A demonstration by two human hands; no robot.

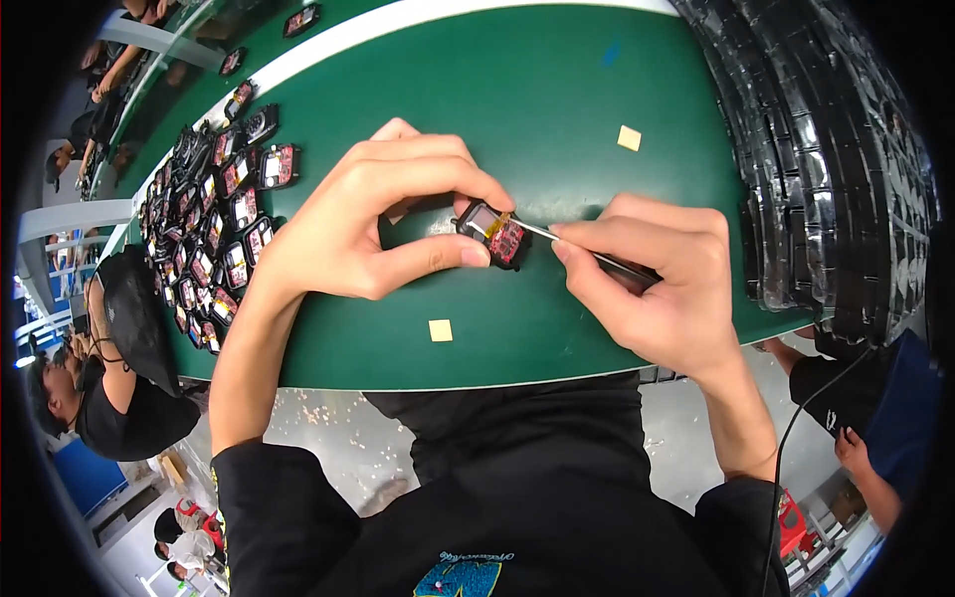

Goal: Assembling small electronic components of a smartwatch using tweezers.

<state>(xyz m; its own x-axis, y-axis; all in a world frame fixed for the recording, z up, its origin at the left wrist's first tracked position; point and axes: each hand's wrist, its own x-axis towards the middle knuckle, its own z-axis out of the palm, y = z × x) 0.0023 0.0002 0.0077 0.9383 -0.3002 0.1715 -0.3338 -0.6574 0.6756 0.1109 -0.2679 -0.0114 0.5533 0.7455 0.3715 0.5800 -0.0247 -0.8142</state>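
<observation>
Between the thumb and fingers of my left hand (368,214) is a small black-cased electronic device (509,249). Its open side shows a red circuit board, a pale silvery square part and a strip of amber film. My right hand (662,279) is closed like a pen grip around a slim metal tool (540,232), which looks like tweezers. The tool's silver tip meets the device at the amber film, beside my left fingertips. Whether the tip pinches anything is too small to tell. A dark flat piece (423,206) lies partly hidden behind my left hand.
Many similar open devices (236,177) are heaped on the green table (557,348) at the left. Two small pale yellow squares (629,137) lie on it. Tall stacks of black plastic trays (786,149) line the right edge. Other people (119,388) sit or stand beyond.
</observation>
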